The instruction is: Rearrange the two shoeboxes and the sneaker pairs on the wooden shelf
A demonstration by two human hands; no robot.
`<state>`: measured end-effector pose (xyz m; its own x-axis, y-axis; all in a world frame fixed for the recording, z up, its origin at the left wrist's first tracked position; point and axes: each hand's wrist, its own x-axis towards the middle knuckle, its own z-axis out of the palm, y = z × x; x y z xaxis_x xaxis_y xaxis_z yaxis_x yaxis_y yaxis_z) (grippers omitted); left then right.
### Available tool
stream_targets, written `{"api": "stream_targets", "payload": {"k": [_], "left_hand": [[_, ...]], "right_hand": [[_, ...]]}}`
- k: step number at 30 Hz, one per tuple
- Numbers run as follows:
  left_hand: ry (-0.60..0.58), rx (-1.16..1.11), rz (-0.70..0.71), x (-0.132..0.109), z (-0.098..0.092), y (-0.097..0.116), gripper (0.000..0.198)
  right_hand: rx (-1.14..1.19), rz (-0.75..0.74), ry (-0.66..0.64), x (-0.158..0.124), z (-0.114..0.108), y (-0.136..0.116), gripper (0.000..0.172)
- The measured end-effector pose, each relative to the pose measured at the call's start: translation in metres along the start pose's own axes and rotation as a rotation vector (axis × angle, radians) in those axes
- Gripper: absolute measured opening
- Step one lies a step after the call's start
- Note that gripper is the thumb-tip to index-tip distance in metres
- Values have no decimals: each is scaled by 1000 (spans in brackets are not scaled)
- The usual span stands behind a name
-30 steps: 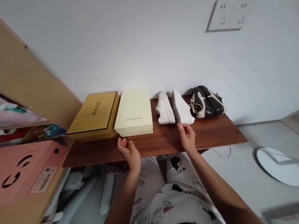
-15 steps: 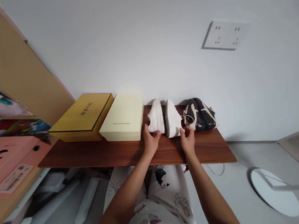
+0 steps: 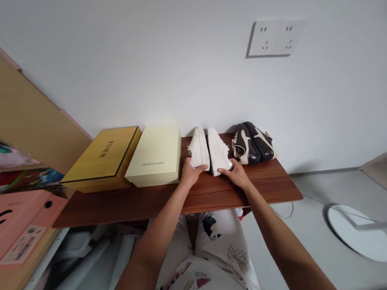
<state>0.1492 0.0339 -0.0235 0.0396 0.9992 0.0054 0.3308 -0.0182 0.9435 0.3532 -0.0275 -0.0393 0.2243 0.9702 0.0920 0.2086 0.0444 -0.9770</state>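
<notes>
Sneakers (image 3: pixel 217 149) in white leather lie side by side on a reddish-brown wooden shelf (image 3: pixel 144 204), close together but not quite touching, and both our hands are on them. Our left hand (image 3: pixel 192 173) curves against the near end of the left sneaker (image 3: pixel 199 150), its fingers together. Our right hand (image 3: pixel 237 175) lies nearly flat, fingers stretched over the near end of the right sneaker. We cannot tell whether either hand truly pinches or only rests there.

Space is tight on both sides. A cream box (image 3: pixel 154 156) sits just beside the left sneaker, with a yellow box (image 3: pixel 101 159) past it, while dark shoes (image 3: pixel 252 143) sit close to the right sneaker. A careless sideways push could knock a sneaker into these neighbours and shift them. A light or uneven hold could also let a sneaker twist or slip, and it could drop past the shelf's front edge toward our patterned trousers (image 3: pixel 219 246).
</notes>
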Motion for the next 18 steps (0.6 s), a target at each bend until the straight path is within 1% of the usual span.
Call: {"api": "stream_targets", "payload": {"k": [4, 8, 11, 14, 16, 18], "left_hand": [[-14, 169, 77, 3, -7, 17, 66], [-3, 437, 176, 4, -15, 33, 71], [-26, 676, 234, 0, -18, 41, 67], [-72, 895, 305, -7, -19, 48, 57], [-99, 990, 358, -11, -18, 51, 51], [-113, 1041, 404, -14, -15, 53, 47]], "right_hand": [[20, -37, -45, 10, -5, -10, 57], [-99, -113, -136, 20, -15, -18, 54], [-327, -155, -195, 22, -17, -28, 52], [-659, -188, -196, 21, -13, -43, 50], [-859, -217, -213, 20, -8, -55, 50], [-1008, -252, -247, 19, -3, -65, 48]]}}
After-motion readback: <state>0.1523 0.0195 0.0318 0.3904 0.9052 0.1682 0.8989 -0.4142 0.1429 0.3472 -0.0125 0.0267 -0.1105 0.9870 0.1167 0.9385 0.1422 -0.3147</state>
